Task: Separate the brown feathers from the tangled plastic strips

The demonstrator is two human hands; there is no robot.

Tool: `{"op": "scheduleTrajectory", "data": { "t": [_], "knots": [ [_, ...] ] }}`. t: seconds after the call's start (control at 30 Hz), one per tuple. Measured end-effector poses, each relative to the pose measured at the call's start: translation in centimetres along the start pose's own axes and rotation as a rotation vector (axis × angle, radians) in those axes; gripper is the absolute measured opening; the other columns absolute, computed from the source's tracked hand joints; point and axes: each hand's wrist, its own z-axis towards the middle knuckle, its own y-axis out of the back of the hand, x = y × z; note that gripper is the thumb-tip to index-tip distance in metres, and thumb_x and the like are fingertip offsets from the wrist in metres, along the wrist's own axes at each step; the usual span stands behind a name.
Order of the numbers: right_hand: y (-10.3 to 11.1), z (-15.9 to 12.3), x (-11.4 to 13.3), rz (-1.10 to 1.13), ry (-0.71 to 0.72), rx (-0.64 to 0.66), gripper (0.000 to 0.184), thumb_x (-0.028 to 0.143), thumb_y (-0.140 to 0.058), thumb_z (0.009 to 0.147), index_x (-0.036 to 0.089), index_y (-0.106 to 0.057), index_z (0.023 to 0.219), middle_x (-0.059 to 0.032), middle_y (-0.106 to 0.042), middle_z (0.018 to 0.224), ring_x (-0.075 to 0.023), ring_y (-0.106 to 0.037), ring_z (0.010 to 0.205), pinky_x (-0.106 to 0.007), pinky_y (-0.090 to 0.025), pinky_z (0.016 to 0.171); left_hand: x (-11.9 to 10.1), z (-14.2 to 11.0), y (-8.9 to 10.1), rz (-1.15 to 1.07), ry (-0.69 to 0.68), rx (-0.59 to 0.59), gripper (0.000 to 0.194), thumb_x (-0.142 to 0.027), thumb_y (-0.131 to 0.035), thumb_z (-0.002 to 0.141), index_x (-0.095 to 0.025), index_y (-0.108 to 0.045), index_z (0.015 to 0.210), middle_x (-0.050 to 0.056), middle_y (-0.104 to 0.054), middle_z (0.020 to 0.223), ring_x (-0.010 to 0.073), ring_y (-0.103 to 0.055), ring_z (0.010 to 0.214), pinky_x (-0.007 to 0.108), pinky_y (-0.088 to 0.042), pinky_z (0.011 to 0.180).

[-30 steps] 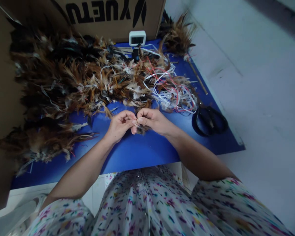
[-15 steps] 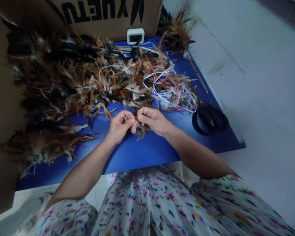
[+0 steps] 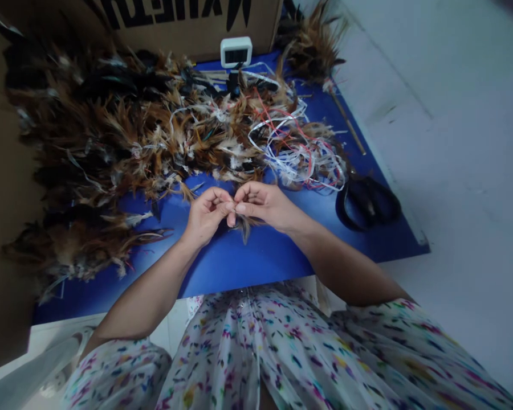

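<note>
I see a small tuft of dark brown feathers (image 3: 244, 226) pinched between both hands, hanging down just above the blue tabletop (image 3: 256, 262) near its front edge. My left hand (image 3: 207, 213) is curled closed on the tuft's upper end, thumb against fingertips, and my right hand (image 3: 263, 204) is closed on it too — the two sets of fingertips touch each other over the quill ends. Whether a thread lies between them I cannot tell.

Just beyond the hands lies a wide heap of brown, black and white feathers (image 3: 123, 136), spreading to the left edge of the tabletop. To the right of the heap sits a tangle of white, red and blue plastic strips (image 3: 299, 154). Black scissors (image 3: 367, 202) lie near the right edge, well apart from the hands. At the back stand a small white timer (image 3: 236, 52) and a cardboard box (image 3: 188, 23) — beside the box, a feather duster (image 3: 314, 48) on a thin stick.
</note>
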Motion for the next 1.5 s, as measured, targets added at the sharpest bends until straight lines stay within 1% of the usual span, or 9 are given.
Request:
{"op": "scheduleTrajectory", "data": {
  "t": [0.2,0.33,0.47,0.73,0.9,1.03,1.13,1.3,1.5],
  "knots": [
    [-0.3,-0.2,0.1,-0.021,-0.018,0.036,0.04,0.048,-0.082,0.077,0.015,-0.06,0.082,-0.0012,-0.071,0.071,-0.0076,-0.055,0.06,-0.022,-0.04,0.06,0.2,-0.1,0.2,0.041,-0.023,-0.012,0.035,-0.041,-0.088,0.071,-0.016,-0.064,0.079,-0.004,-0.064,0.056,0.0079,-0.059,0.044,0.018,-0.046,0.048],
    [-0.4,-0.1,-0.1,0.006,0.009,0.028,0.04,0.049,-0.082,0.078,0.016,-0.059,0.082,0.003,-0.064,0.063,-0.0056,-0.044,0.052,-0.021,-0.031,0.051,0.1,-0.1,0.1,0.008,-0.027,-0.025,0.037,-0.039,-0.089,0.07,-0.016,-0.062,0.081,-0.004,-0.066,0.061,0.0076,-0.06,0.045,0.018,-0.047,0.047],
    [-0.3,0.0,-0.4,0.004,0.039,-0.002,0.042,0.051,-0.082,0.077,0.016,-0.058,0.082,0.0054,-0.057,0.06,-0.0054,-0.042,0.051,-0.021,-0.03,0.05,-0.2,0.0,-0.1,-0.045,-0.009,-0.038,0.044,-0.04,-0.091,0.067,-0.018,-0.058,0.088,-0.005,-0.068,0.065,0.0077,-0.06,0.044,0.018,-0.047,0.043],
    [-0.1,0.0,-0.3,-0.055,0.11,0.003,0.042,0.051,-0.082,0.077,0.017,-0.058,0.084,0.0028,-0.064,0.068,-0.008,-0.056,0.061,-0.022,-0.041,0.059,-0.6,0.1,-0.3,-0.096,0.056,0.003,0.052,-0.04,-0.093,0.063,-0.019,-0.053,0.088,-0.006,-0.068,0.067,0.0082,-0.061,0.044,0.019,-0.048,0.044],
    [0.1,0.1,0.2,-0.044,0.151,0.169,0.035,0.045,-0.077,0.084,0.017,-0.056,0.085,0.0003,-0.07,0.074,-0.0114,-0.068,0.071,-0.025,-0.051,0.069,-0.9,-0.1,-0.2,-0.108,0.135,0.078,0.051,-0.038,-0.093,0.065,-0.019,-0.052,0.09,-0.007,-0.068,0.066,0.0081,-0.062,0.044,0.018,-0.048,0.045],
    [0.6,0.3,0.1,-0.051,0.219,0.268,0.028,0.039,-0.073,0.089,0.017,-0.057,0.085,-0.0009,-0.071,0.078,-0.0125,-0.072,0.075,-0.027,-0.053,0.073,-0.8,-0.1,0.0,-0.126,0.156,0.14,0.05,-0.036,-0.092,0.066,-0.019,-0.052,0.092,-0.006,-0.069,0.066,0.0099,-0.064,0.046,0.018,-0.05,0.046],
    [0.9,0.5,-0.1,-0.082,0.21,0.299,0.03,0.041,-0.076,0.086,0.017,-0.059,0.084,-0.0003,-0.069,0.077,-0.0127,-0.071,0.075,-0.027,-0.053,0.071,-0.6,-0.2,0.2,-0.127,0.166,0.175,0.052,-0.034,-0.092,0.067,-0.019,-0.051,0.095,-0.005,-0.072,0.07,0.0104,-0.066,0.047,0.019,-0.052,0.047],
    [1.5,0.4,-0.5,-0.102,0.15,0.221,0.035,0.036,-0.086,0.075,0.016,-0.058,0.08,0.0044,-0.058,0.072,-0.0086,-0.063,0.067,-0.022,-0.046,0.061,-0.4,-0.3,0.4,-0.128,0.2,0.24,0.058,-0.035,-0.092,0.067,-0.021,-0.048,0.102,-0.004,-0.073,0.073,0.0121,-0.067,0.048,0.02,-0.055,0.048],
    [1.7,0.3,-0.3,-0.133,0.144,0.214,0.036,0.031,-0.09,0.07,0.014,-0.066,0.09,0.0053,-0.056,0.072,-0.0067,-0.055,0.065,-0.021,-0.043,0.06,-0.6,-0.3,0.4,-0.103,0.216,0.307,0.066,-0.035,-0.09,0.07,-0.024,-0.04,0.112,-0.005,-0.073,0.072,0.0115,-0.067,0.048,0.019,-0.053,0.048]
  ]
}}
